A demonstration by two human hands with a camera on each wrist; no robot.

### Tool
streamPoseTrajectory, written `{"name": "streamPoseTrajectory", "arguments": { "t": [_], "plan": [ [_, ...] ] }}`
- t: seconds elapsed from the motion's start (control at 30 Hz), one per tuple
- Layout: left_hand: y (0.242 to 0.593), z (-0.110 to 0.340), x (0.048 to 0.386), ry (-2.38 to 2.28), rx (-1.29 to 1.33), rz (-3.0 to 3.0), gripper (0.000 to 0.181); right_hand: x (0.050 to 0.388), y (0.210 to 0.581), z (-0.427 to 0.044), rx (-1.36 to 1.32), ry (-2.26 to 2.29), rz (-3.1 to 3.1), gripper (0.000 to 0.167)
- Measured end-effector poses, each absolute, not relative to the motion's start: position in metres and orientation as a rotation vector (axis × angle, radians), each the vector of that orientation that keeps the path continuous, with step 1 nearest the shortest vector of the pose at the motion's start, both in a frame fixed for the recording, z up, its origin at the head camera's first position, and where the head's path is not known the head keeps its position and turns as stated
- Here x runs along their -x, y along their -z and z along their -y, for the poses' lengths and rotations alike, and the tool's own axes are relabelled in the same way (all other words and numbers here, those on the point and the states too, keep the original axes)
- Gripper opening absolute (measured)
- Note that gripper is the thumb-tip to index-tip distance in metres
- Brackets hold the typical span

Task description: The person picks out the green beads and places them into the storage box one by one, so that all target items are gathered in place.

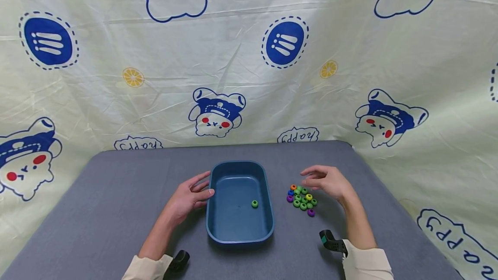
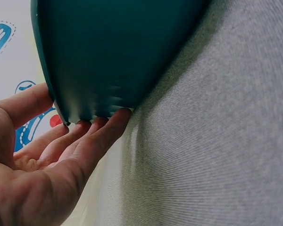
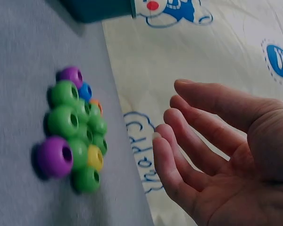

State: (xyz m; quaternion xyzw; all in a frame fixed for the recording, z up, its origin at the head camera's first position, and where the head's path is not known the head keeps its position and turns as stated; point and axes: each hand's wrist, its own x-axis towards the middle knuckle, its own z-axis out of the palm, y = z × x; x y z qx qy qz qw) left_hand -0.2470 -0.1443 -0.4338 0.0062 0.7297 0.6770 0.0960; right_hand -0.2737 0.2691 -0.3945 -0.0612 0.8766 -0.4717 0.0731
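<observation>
Right hand (image 1: 330, 182) near round beads (image 1: 304, 200)

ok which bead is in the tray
The green bead, lying alone on the blue tray's floor, right of centre in the head view. The other visible beads sit clustered on the grey tabletop.

The person wears cream sleeves (image 1: 367, 265) and black wrist devices (image 1: 332, 243).

Only legible text is "happy", lettered inside blue-outlined cloud prints (image 1: 298, 135) on the pale backdrop cloth (image 1: 233, 55), upside down three times in the head view (lower-right one slanted) and once, blurry, in the right wrist view.
</observation>
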Motion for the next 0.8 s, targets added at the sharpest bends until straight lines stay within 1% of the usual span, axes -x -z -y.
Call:
{"name": "streamPoseTrajectory", "arguments": {
  "t": [0.2,0.43,0.6,0.8],
  "plan": [
    [0.434,0.145,0.246,-2.001,-0.011,-2.164,0.061,0.275,0.404,-0.288,0.196,1.359,-2.578,0.038],
    [0.434,0.145,0.247,-1.991,-0.013,-2.168,0.061,0.278,0.413,-0.306,0.312,1.329,-2.493,0.038],
    [0.433,0.145,0.247,-1.991,-0.009,-2.167,0.061,0.278,0.418,-0.313,0.379,1.278,-2.428,0.035],
    [0.433,0.144,0.247,-1.987,-0.002,-2.167,0.062,0.281,0.425,-0.316,0.395,1.281,-2.379,0.032]
  ]
}}
